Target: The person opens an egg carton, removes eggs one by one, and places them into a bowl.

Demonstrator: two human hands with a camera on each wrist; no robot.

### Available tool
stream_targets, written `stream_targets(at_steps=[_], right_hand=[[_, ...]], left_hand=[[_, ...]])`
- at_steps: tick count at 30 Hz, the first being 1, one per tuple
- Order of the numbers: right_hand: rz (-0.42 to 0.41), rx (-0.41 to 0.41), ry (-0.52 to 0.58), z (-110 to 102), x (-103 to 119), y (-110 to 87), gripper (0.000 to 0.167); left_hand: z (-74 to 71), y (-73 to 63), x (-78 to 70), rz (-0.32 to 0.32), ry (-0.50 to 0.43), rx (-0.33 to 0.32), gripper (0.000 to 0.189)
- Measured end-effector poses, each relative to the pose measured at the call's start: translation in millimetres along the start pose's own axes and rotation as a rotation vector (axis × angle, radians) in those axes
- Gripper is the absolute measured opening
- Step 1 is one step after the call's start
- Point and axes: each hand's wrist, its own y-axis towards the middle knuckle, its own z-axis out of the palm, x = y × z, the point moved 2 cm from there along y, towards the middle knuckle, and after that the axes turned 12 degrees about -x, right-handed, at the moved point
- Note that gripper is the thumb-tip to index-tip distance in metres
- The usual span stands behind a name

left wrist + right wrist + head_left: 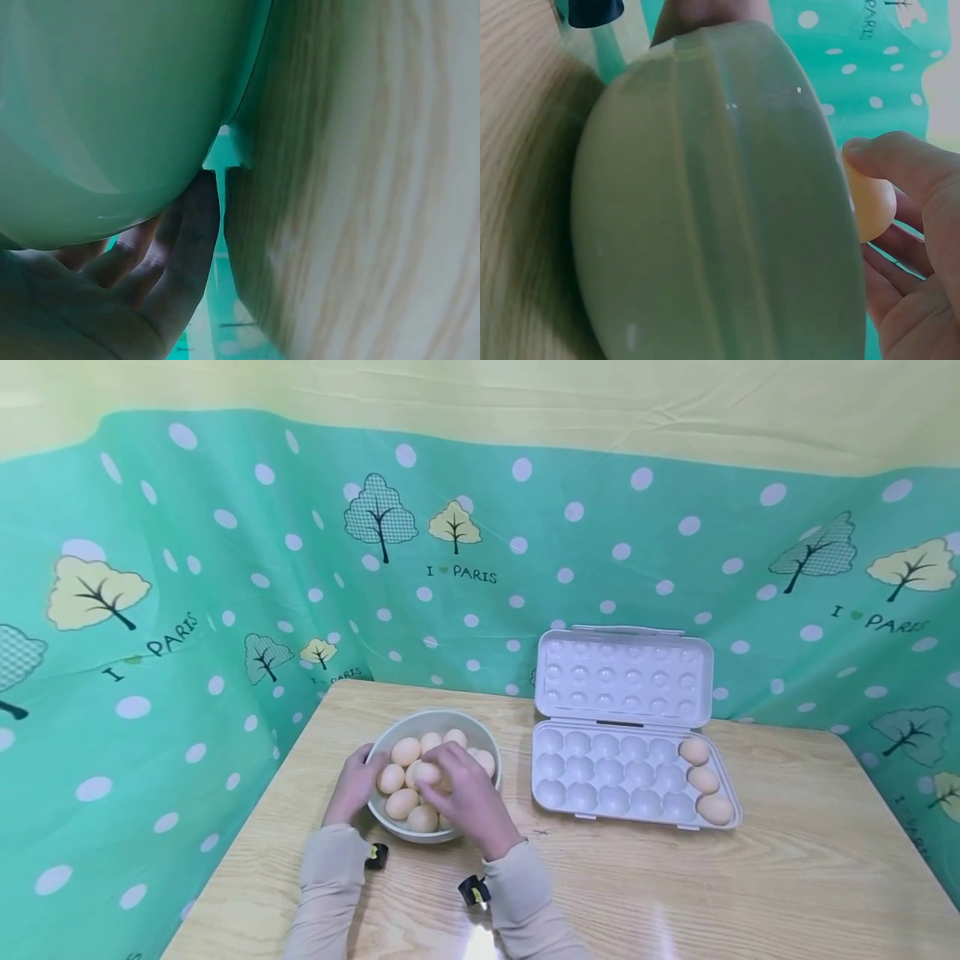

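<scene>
A pale green bowl [427,720] holding several light brown eggs [401,804] stands on the left part of the table. My left hand [354,787] holds the bowl by its left side, thumb near the rim; the left wrist view shows its fingers [187,255] along the curved outer wall. Over the eggs, my right hand [474,797] pinches one egg [874,206] between thumb and fingers, just above the rim in the right wrist view. To the right lies an open egg carton [540,777], with three eggs [703,779] in its rightmost column and its other cups bare.
The carton's lid [624,681] leans upright at the back, near a green dotted curtain [480,602] that surrounds the wooden table [637,877]. Black wrist cameras [474,891] sit under both sleeves, close to the bowl's front.
</scene>
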Motion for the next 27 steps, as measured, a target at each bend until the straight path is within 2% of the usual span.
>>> stream_targets(at_steps=[10, 20, 27], right_hand=[[-0.047, 0.049, -0.065, 11.1, 7.0, -3.4, 0.025], [-0.03, 0.142, -0.1, 21.2, 8.9, -8.3, 0.023], [-0.005, 0.157, -0.122, 21.7, 8.3, -9.3, 0.026]], left_hand=[[0.6, -0.7, -1.4, 0.012, 0.003, -0.018, 0.048], [0.1, 0.3, -1.3, 0.006, 0.001, -0.005, 0.049], [0.1, -1.3, -2.0, 0.005, 0.008, -0.009, 0.05]])
